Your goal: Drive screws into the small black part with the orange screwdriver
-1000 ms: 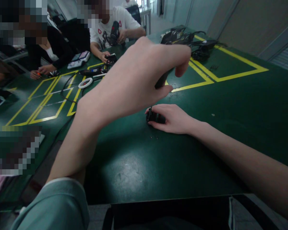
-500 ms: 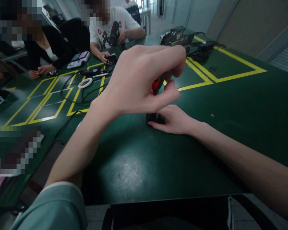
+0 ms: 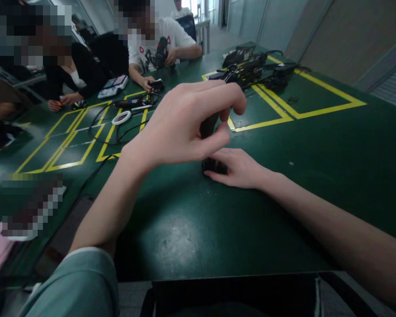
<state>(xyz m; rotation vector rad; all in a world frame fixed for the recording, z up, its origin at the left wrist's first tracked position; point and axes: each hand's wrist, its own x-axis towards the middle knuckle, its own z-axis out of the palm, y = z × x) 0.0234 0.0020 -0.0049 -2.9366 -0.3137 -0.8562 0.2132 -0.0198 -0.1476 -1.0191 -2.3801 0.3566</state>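
Observation:
My left hand is raised over the table with its fingers curled round a screwdriver. Only part of the upright dark handle shows between thumb and fingers; its shaft and tip are hidden. Just below, my right hand rests on the green tabletop, gripping a small black object with thumb and fingers. The black object sits directly under the screwdriver, and the left hand covers its top, so I cannot tell what it is. Tiny bright bits lie on the table just in front of it.
Black cables are heaped at the far right, near small dark pieces. A white tape ring and more cable lie left. One co-worker holds a black device; another person sits further left. A dark phone lies at near left.
My left hand has shifted slightly left and down, and its fingers have turned; a dark part of the handle shows where red was. My right hand stays on the black object.

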